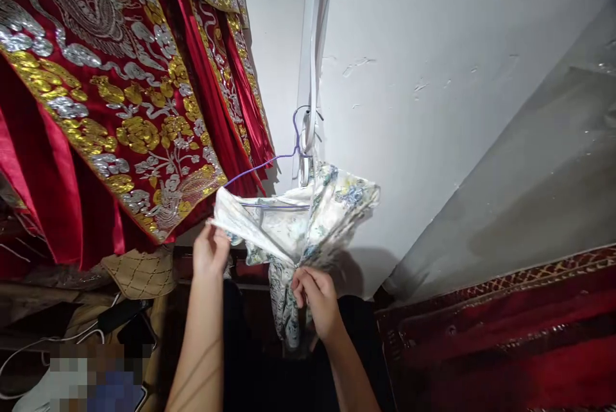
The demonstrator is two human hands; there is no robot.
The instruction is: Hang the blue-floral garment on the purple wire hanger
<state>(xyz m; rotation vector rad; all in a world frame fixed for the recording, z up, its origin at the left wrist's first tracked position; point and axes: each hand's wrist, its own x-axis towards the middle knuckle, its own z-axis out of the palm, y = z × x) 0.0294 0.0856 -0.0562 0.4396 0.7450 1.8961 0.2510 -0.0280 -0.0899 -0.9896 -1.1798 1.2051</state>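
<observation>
A white garment (276, 223) with a blue, green and yellow floral print hangs partly on a purple wire hanger (260, 168). The hanger's hook sits at a white strip (315, 27) on the wall. The garment's right shoulder covers one hanger arm, while the left arm of the hanger is bare. My left hand (212, 248) is closed on the garment's left edge and draws it out to the side. Lower down, my right hand (315, 290) is closed on the garment's front, where the cloth gathers. The lower part hangs in folds between my forearms.
Red cloth hangings (125, 97) with gold and silver embroidery fill the left side. At lower left are a quilted beige item (142, 271), white cables and dark devices. The white wall (433, 97) stands on the right, with a red patterned surface (500, 341) below.
</observation>
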